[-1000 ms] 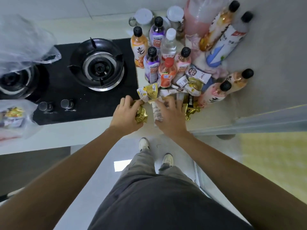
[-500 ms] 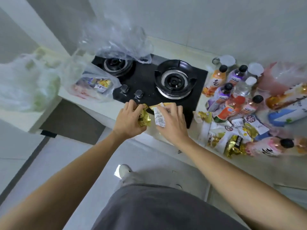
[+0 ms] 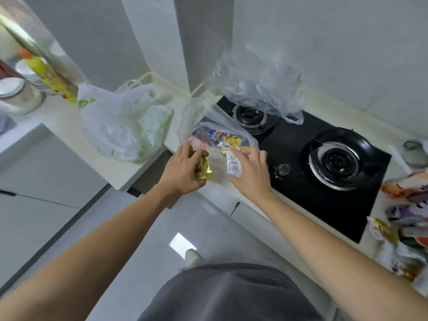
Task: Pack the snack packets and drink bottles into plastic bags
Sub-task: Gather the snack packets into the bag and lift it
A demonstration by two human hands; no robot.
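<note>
My left hand (image 3: 183,170) grips a crumpled gold snack packet (image 3: 203,169) at the counter's front edge. My right hand (image 3: 249,172) holds a white and yellow snack packet (image 3: 233,165) right beside it. Both hands are at the mouth of a clear plastic bag (image 3: 208,128) that lies on the counter with several snack packets inside. A second clear plastic bag (image 3: 261,89), crumpled, sits over the left burner. The remaining snack packets (image 3: 384,230) and drink bottles (image 3: 407,191) show blurred at the right edge.
A black two-burner gas hob (image 3: 301,158) fills the counter to the right of my hands, with a knob (image 3: 284,169) near my right hand. A filled white carrier bag (image 3: 125,126) stands on the lower counter at left. Jars and a yellow bottle (image 3: 49,75) stand far left.
Both hands carried their snack packets left from the pile, past the hob front, to the mouth of the clear bag. The view swung left with them.
</note>
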